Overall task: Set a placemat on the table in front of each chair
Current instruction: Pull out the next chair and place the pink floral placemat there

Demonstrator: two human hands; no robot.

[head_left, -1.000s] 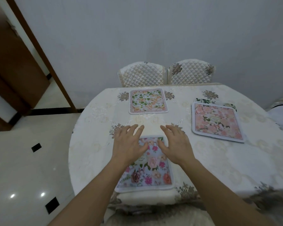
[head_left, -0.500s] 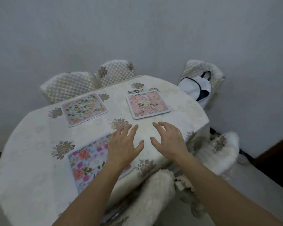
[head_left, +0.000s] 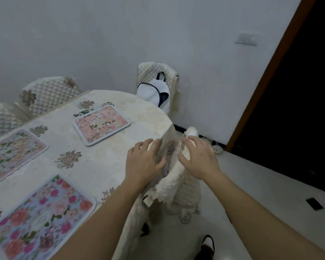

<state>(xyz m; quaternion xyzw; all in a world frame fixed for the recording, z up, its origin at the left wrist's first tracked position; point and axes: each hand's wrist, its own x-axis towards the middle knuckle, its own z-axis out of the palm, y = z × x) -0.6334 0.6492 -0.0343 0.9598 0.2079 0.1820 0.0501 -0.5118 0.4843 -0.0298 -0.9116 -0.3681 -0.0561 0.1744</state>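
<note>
Three floral placemats lie on the cream tablecloth of the round table (head_left: 109, 162): a blue one with pink roses (head_left: 39, 220) at the near left, a pale green-flowered one (head_left: 11, 152) at the far left, and a pink one (head_left: 100, 124) farther back. My left hand (head_left: 144, 162) hovers with fingers spread over the table's right edge, holding nothing. Just past that edge, my right hand (head_left: 199, 158) is open above a fluffy white chair (head_left: 182, 184). Quilted chairs (head_left: 49, 94) stand behind the table.
A quilted chair (head_left: 158, 76) against the wall carries a white bag with dark trim (head_left: 156, 92). A dark doorway with a brown frame (head_left: 266, 76) fills the right. The pale tiled floor (head_left: 251, 184) has small black insets. My shoe (head_left: 206, 244) shows at the bottom.
My view has swung right along the table, and both hands have left the blue placemat and moved to the table's right edge. The blue mat stays flat on the cloth.
</note>
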